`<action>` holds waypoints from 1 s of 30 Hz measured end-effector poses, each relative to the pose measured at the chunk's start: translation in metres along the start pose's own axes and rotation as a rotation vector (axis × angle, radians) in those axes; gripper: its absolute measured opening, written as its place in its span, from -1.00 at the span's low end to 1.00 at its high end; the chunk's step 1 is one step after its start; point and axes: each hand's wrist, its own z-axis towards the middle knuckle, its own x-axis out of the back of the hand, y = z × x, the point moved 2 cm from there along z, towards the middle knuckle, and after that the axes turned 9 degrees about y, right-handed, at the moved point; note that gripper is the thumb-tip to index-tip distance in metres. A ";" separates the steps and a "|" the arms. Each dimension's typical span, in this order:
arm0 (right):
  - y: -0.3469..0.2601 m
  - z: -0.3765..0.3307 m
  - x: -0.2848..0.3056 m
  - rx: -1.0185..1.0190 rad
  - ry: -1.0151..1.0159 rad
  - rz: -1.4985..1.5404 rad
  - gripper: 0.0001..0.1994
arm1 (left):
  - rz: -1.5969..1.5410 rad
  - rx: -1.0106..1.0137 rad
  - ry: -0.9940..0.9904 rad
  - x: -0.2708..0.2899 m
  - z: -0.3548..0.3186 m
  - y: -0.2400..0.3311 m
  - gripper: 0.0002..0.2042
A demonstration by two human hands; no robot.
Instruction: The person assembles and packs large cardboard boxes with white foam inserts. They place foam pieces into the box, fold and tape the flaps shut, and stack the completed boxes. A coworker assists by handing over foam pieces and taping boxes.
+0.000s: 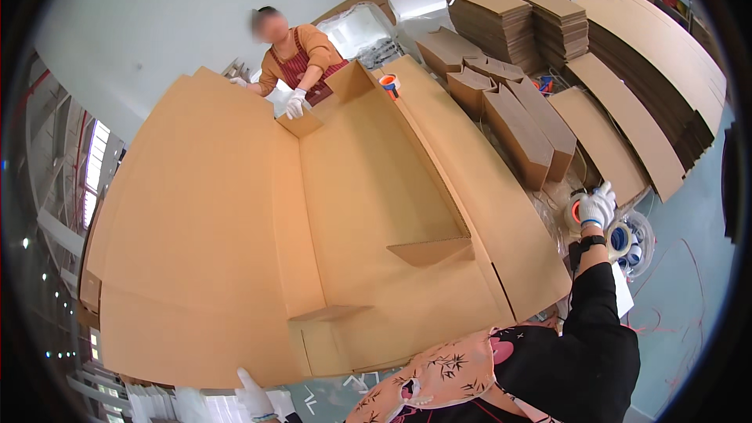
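Observation:
A large brown cardboard box (368, 164) lies opened out before me, its wide flap (196, 211) spread to the left and a narrower flap (486, 188) to the right. My left hand (253, 398), in a white glove, is at the near edge of the left flap, fingers stretched out and partly cut off by the lower rim. Reaching out to the right, my gloved right hand (599, 207) is closed at a tape roll with an orange core (575, 211). Its grip is partly hidden. Beside its wrist lies a roll with a blue core (620, 240).
Across the box a co-worker in an apron (301, 63) has a gloved hand (295, 103) on a small end flap. An orange-and-blue tape dispenser (390, 84) sits on the far right flap. Folded cartons (521, 129) and stacked cardboard sheets (658, 55) stand to the right.

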 end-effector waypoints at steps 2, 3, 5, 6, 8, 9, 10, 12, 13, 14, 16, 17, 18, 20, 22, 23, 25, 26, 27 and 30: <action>0.034 0.010 -0.035 -0.115 -0.115 -0.017 -0.45 | -0.039 0.012 0.000 0.007 0.025 -0.018 -0.33; 0.059 0.019 -0.065 -0.190 -0.195 0.025 -0.43 | -0.065 0.011 -0.011 0.005 0.036 -0.025 -0.32; 0.074 0.018 -0.088 -0.216 -0.303 0.064 -0.53 | 0.071 0.087 0.051 0.009 0.039 -0.027 -0.31; 0.078 0.018 -0.094 -0.223 -0.288 0.093 -0.56 | 0.138 0.124 0.079 0.011 0.039 -0.024 -0.30; 0.081 0.020 -0.102 -0.225 -0.274 0.084 -0.61 | 0.026 0.141 0.012 0.010 0.031 -0.013 -0.27; 0.082 0.020 -0.104 -0.226 -0.269 0.080 -0.63 | -0.029 0.149 -0.022 0.009 0.027 -0.007 -0.26; 0.082 0.021 -0.106 -0.220 -0.266 0.081 -0.63 | -0.046 0.179 -0.054 0.008 0.027 -0.005 -0.26; 0.079 0.024 -0.105 -0.205 -0.261 0.085 -0.63 | -0.079 0.243 -0.115 0.007 0.026 -0.005 -0.25; 0.077 0.024 -0.105 -0.223 -0.273 0.102 -0.63 | -0.143 0.305 -0.111 0.004 0.027 -0.008 -0.25; 0.072 0.024 -0.104 -0.225 -0.276 0.107 -0.62 | -0.206 0.369 -0.103 0.002 0.027 -0.013 -0.26; 0.065 0.026 -0.103 -0.234 -0.282 0.119 -0.61 | -0.276 0.453 -0.099 0.000 0.037 -0.046 -0.30; 0.060 0.025 -0.105 -0.233 -0.286 0.138 -0.60 | -0.283 0.474 -0.095 0.003 0.050 -0.081 -0.34; 0.060 0.026 -0.106 -0.237 -0.280 0.152 -0.59 | -0.290 0.498 -0.103 0.000 0.060 -0.101 -0.37; 0.065 0.031 -0.100 -0.232 -0.268 0.144 -0.57 | 0.179 0.550 -0.186 -0.024 0.050 -0.066 -0.33; 0.061 0.031 -0.089 -0.202 -0.301 0.118 -0.55 | 0.622 0.297 -0.131 -0.031 0.053 -0.053 -0.31; 0.054 0.030 -0.082 -0.167 -0.289 0.120 -0.53 | 0.822 0.024 -0.035 -0.031 0.064 -0.063 -0.32; 0.049 0.038 -0.053 -0.120 -0.219 0.100 -0.51 | 0.754 -0.296 -0.055 -0.070 0.044 -0.001 -0.31; 0.039 0.035 -0.042 -0.059 -0.145 0.089 -0.50 | 0.703 -0.413 -0.128 -0.081 0.035 0.026 -0.34; 0.030 0.032 -0.031 -0.002 -0.063 0.074 -0.49 | 0.643 -0.532 -0.208 -0.095 0.027 0.047 -0.37; 0.021 0.035 -0.017 0.097 0.021 0.029 -0.48 | 0.345 -0.830 -0.512 -0.160 -0.031 0.132 -0.45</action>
